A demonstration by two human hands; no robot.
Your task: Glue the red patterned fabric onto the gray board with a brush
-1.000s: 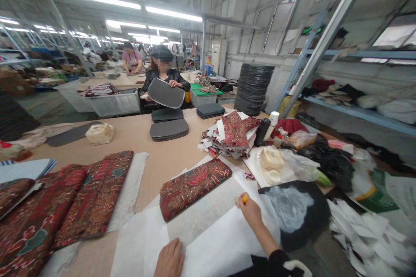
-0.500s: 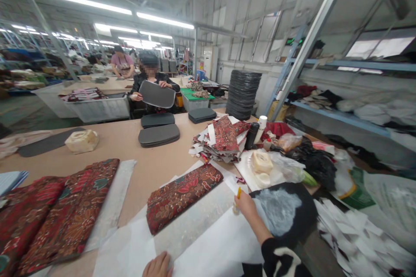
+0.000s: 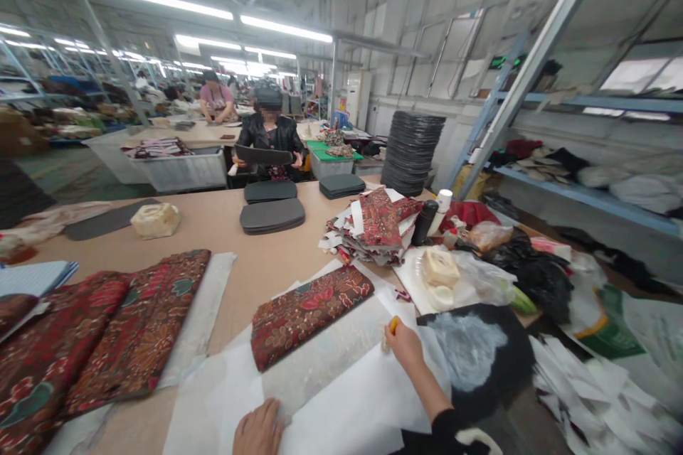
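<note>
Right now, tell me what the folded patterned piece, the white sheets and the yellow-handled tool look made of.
Folded patterned piece: likely cloth, matte, judging by its soft, rounded fold.
White sheets: probably paper, smooth and matte, with thin, straight edges.
Yellow-handled tool in the right hand: handle perhaps plastic or painted wood; too small to tell.

"What's lost on your screen?"

"The bottom edge cuts off the left hand (image 3: 260,429). The right hand (image 3: 406,345) hides part of the yellow-handled tool (image 3: 393,324), whose tip I get only blurred."

"And elsewhere?"

"I lose the leftmost patterned fabric (image 3: 45,359) past the left edge, white scraps (image 3: 600,394) below."
</note>
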